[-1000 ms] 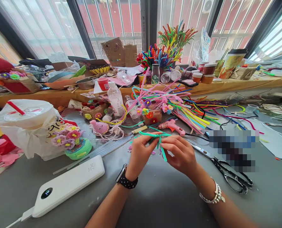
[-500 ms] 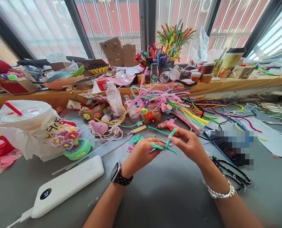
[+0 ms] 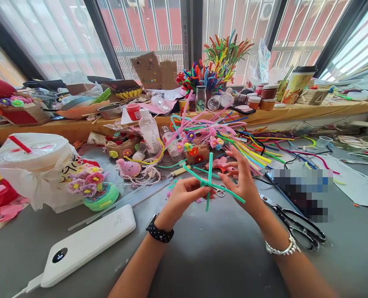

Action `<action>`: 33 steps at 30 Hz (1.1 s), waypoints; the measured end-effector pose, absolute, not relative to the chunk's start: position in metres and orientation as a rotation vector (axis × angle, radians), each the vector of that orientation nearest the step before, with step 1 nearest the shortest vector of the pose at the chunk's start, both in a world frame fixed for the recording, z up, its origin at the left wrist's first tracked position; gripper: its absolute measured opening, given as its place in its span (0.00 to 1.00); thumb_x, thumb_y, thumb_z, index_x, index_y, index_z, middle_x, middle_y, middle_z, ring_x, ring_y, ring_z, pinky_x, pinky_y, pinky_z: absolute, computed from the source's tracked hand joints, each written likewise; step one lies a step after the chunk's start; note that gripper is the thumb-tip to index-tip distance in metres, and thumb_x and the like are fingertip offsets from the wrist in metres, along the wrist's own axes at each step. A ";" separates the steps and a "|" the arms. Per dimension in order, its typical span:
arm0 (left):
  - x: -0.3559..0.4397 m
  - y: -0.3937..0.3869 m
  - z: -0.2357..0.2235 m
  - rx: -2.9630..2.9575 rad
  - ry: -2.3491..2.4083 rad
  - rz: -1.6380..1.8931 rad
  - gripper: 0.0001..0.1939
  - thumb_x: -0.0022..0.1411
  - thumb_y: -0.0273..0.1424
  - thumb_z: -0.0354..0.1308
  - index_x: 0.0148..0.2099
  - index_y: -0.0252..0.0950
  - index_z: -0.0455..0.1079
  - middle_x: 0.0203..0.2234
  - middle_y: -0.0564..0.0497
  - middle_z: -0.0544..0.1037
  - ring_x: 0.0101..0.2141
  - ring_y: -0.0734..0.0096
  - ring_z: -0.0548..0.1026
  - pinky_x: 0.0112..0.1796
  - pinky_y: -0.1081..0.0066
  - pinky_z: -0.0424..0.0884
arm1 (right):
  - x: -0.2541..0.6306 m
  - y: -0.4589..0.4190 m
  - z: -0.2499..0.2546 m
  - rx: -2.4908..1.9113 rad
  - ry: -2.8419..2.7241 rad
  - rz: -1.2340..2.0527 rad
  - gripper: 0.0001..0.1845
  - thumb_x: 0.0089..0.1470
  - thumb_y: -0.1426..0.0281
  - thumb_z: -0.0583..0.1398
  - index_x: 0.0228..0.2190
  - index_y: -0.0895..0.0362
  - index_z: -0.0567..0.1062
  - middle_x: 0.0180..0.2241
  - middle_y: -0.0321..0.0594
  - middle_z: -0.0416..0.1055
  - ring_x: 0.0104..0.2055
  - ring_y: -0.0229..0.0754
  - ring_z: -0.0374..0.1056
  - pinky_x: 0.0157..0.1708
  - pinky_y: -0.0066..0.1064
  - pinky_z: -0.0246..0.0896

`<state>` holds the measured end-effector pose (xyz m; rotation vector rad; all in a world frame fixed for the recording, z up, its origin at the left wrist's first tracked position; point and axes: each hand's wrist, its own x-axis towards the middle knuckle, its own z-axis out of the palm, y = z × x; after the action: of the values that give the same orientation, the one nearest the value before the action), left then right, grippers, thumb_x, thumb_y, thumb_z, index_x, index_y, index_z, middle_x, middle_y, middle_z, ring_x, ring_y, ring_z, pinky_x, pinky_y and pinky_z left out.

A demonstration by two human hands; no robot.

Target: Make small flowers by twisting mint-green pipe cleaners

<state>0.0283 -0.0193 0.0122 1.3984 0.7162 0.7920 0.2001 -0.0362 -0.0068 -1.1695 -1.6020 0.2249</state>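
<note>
- Just let go with the right grip [image 3: 244,182]: spread wide beside the stems, contact unclear, after pinching one end half a second ago.
- Now pinching the teal-green pipe cleaners [image 3: 211,165] at their crossing with the left grip [image 3: 184,193] alone, seemingly secure enough.
- Fuzzy, wire-like, bendable by the look of it; crossed, one upright, another slanting toward the right grip.
- Beyond the grips, a smooth pink glue gun [image 3: 221,163]; right of them, black-handled scissors [image 3: 287,219] on the grey tabletop [image 3: 202,260].
</note>
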 end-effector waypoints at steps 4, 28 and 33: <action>0.026 -0.019 0.013 1.369 0.697 0.728 0.06 0.50 0.29 0.58 0.28 0.30 0.71 0.22 0.50 0.76 0.25 0.75 0.72 0.28 0.78 0.65 | 0.200 -0.041 -0.004 -1.118 -1.765 -0.157 0.29 0.50 0.72 0.55 0.52 0.42 0.53 0.53 0.41 0.46 0.48 0.46 0.56 0.42 0.39 0.60; 0.038 -0.022 0.004 1.375 0.798 1.187 0.04 0.50 0.29 0.57 0.28 0.32 0.67 0.21 0.54 0.71 0.25 0.76 0.68 0.27 0.76 0.65 | 0.182 -0.047 -0.004 -1.157 -1.737 0.362 0.08 0.51 0.70 0.54 0.26 0.57 0.72 0.23 0.37 0.69 0.27 0.38 0.64 0.28 0.27 0.56; 0.039 -0.024 0.007 1.401 0.879 1.185 0.05 0.50 0.29 0.56 0.30 0.32 0.68 0.22 0.53 0.71 0.26 0.75 0.68 0.28 0.76 0.66 | 0.182 -0.049 -0.003 -1.229 -1.754 0.392 0.10 0.51 0.69 0.53 0.23 0.58 0.70 0.20 0.37 0.67 0.25 0.37 0.62 0.26 0.27 0.55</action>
<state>0.0392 -0.0236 0.0070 1.4012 0.8794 1.1851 0.1822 -0.0487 -0.0029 -1.2290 -1.7544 0.3923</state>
